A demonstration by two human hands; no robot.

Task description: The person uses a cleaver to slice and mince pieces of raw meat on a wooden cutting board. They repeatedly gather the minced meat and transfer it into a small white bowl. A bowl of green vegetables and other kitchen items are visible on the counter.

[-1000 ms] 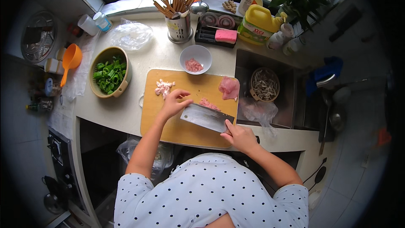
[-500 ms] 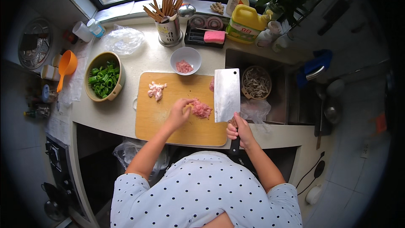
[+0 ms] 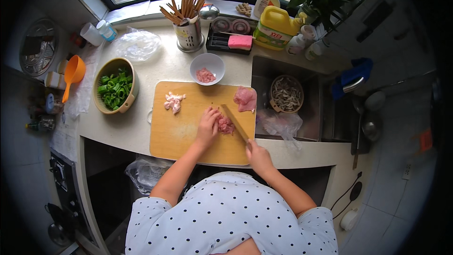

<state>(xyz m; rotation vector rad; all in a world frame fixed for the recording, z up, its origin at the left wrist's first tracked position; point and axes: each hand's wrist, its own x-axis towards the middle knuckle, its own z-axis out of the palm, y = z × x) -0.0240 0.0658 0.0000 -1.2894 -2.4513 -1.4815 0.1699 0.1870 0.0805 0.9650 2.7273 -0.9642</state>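
The person stands at a pale bench (image 3: pixel 141 127) with a wooden cutting board (image 3: pixel 184 134) in front of them. The left hand (image 3: pixel 208 123) lies on the board with its fingers curled together, pressing down on a small piece of pink meat (image 3: pixel 225 125) near the board's middle right. The right hand (image 3: pixel 259 156) is wrapped tight around the handle of a cleaver (image 3: pixel 234 122), whose blade stands edge-down on the board, touching the meat just beside the left fingertips. A larger slab of raw meat (image 3: pixel 246 98) rests at the board's far right corner, and a little heap of cut pieces (image 3: pixel 173 102) sits at its far left. Behind the board stands a white bowl (image 3: pixel 207 68) holding some meat. A bowl of chopped green vegetables (image 3: pixel 114 86) is off to the left on the bench.
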